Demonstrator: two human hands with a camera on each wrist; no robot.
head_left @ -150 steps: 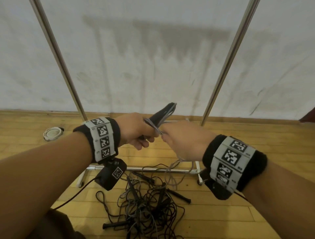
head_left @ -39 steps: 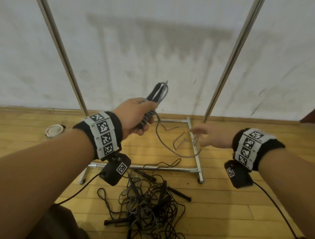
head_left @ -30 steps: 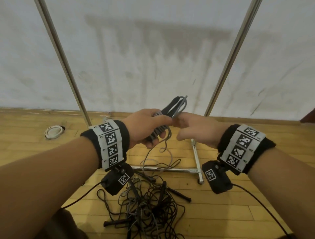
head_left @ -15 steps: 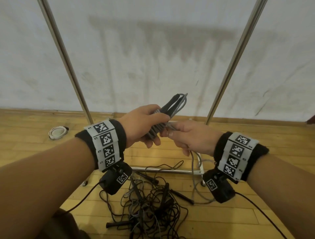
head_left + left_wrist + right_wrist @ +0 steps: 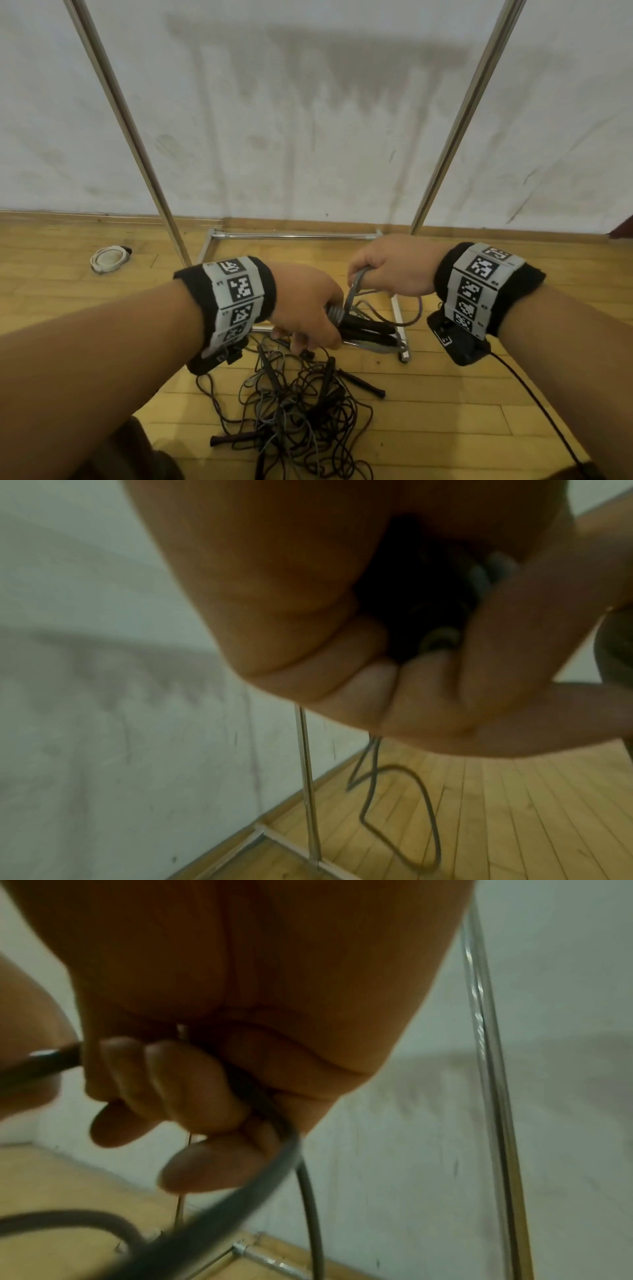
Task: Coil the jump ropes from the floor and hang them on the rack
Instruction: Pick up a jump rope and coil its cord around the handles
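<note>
My left hand [image 5: 308, 315] grips the black handles [image 5: 366, 332] of a grey jump rope, with grey cord wound around them; the handles point right and lie roughly level. In the left wrist view the fingers [image 5: 428, 702] curl round the dark handles [image 5: 421, 607]. My right hand [image 5: 387, 270] grips the grey cord [image 5: 356, 287] just above the handles; in the right wrist view the cord [image 5: 270, 1167] runs out under the curled fingers. A slack loop [image 5: 416, 311] hangs below. Several tangled jump ropes [image 5: 294, 411] lie on the floor beneath my hands.
The chrome rack stands against the white wall, with its left upright [image 5: 130, 137], right upright [image 5: 459, 126] and base bars [image 5: 291, 235] on the wooden floor. A white coiled ring [image 5: 109, 259] lies at the left by the wall. A camera cable [image 5: 541, 407] trails from my right wrist.
Both hands have dropped lower. The left hand has tipped the handles from pointing up to lying level, and the right hand has lifted cord up over them.
</note>
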